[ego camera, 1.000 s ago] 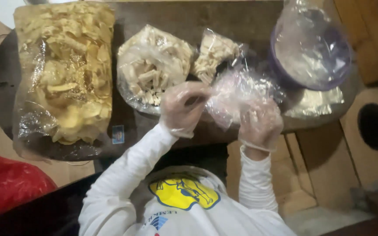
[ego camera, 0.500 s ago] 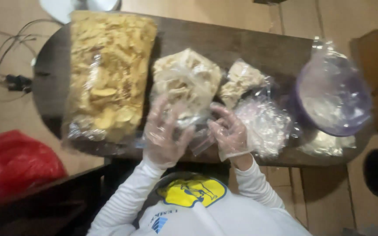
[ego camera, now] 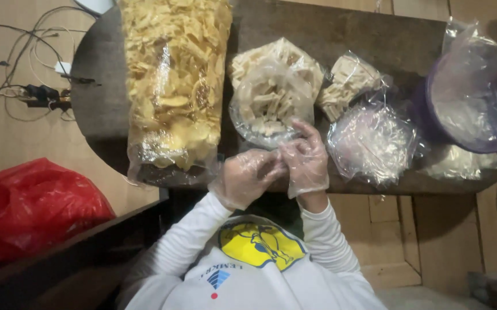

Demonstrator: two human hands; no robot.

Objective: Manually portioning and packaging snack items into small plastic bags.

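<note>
Left hand: left hand (ego camera: pixel 244 178), in a thin clear glove, at the near edge of the dark wooden table (ego camera: pixel 329 40); fingers curled in, tips meeting the right hand.
Right hand: right hand (ego camera: pixel 306 162), gloved likewise, just right of the left one and touching it; fingers bent, pinching at the left glove's fingertips. Whether anything small is held between them: cannot tell.
Nearest item: open clear bag of pale cracker sticks (ego camera: pixel 271 95), just beyond both hands, mouth facing them.
Far left: large clear bag of yellow chips (ego camera: pixel 174 74), lying lengthwise on the table.
Right of the sticks: small bag of the same sticks (ego camera: pixel 349 83); nearer, a bundle of empty clear bags (ego camera: pixel 372 143).
Far right: purple bowl (ego camera: pixel 472 100) lined with clear plastic.
Floor, left: red plastic bag (ego camera: pixel 27 204); cables (ego camera: pixel 24 86) farther back.
</note>
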